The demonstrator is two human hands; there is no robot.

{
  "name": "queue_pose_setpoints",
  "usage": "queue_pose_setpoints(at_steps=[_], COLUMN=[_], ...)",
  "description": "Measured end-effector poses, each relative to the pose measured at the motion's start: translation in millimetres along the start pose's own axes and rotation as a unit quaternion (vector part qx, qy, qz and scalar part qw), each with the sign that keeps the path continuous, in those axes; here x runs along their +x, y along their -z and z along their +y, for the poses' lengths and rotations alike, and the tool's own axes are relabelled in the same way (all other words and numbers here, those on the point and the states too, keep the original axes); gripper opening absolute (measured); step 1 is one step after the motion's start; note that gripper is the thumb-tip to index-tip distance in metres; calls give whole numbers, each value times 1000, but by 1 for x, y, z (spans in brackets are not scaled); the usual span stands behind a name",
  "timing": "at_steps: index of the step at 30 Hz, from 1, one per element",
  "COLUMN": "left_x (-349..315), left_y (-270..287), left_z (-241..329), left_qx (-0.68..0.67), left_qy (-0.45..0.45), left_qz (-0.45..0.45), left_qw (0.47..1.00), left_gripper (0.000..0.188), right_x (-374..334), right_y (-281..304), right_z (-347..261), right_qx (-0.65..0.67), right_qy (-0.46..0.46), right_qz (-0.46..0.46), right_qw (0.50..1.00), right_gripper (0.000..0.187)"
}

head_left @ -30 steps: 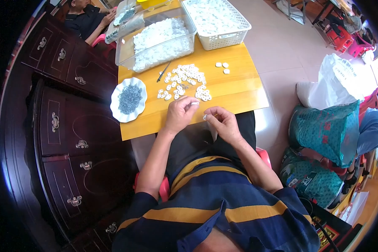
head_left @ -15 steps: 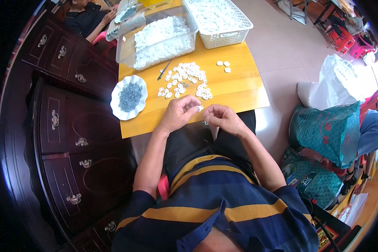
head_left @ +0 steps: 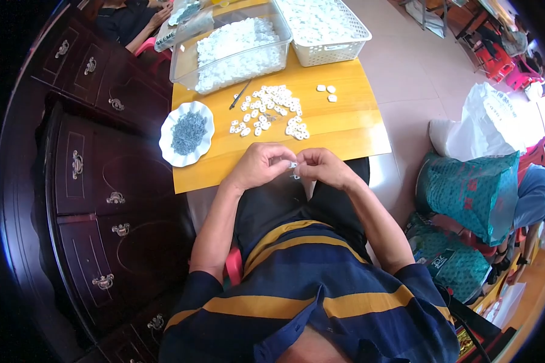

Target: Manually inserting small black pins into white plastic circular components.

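Just off the near edge of the wooden table (head_left: pixel 345 139), my left hand (head_left: pixel 261 166) pinches a small white plastic piece (head_left: pixel 292 164) between thumb and fingertips. My right hand (head_left: pixel 326 169) meets it there, its thumb and fingers pressed together against that piece; whatever else they hold is too small to make out. A second little white piece shows just under the fingertips. Beyond my hands lies a loose spread of white oval pieces with holes (head_left: pixel 272 97), some dark bits among them. To the left, a scalloped white dish (head_left: pixel 166 145) holds a heap of thin grey metal bits (head_left: pixel 188 133).
A clear bin (head_left: pixel 184 77) and a white basket (head_left: pixel 321 57), both full of white pieces, stand at the table's back. A dark slim tool (head_left: pixel 240 95) lies before the bin. Dark drawers (head_left: pixel 85 181) rise at left; bags (head_left: pixel 466 187) stand at right. Another person (head_left: pixel 127 27) sits far left.
My right hand has moved left and its fingertips now meet the white piece in my left hand. The whole view has shifted slightly.
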State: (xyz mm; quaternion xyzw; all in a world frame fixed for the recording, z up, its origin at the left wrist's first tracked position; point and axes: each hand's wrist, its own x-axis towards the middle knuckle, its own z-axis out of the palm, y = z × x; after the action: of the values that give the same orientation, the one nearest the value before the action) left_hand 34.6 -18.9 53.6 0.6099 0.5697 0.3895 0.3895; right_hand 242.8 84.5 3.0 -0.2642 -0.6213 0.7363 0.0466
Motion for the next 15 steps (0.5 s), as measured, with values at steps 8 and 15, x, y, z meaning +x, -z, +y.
queue_pose_setpoints(at_steps=[8,15], left_x=[-3,-5], left_y=[1,11], left_z=[1,-9], left_qx=[21,91], left_qy=[-7,17], left_qz=[26,90], left_qw=[999,992], left_gripper=[13,8], right_x=[3,5], right_y=[-2,9], right_z=[-4,-23], right_qx=[-20,-18], right_qy=[-2,-32], right_qz=[37,92], right_qw=[999,995], right_gripper=[14,13])
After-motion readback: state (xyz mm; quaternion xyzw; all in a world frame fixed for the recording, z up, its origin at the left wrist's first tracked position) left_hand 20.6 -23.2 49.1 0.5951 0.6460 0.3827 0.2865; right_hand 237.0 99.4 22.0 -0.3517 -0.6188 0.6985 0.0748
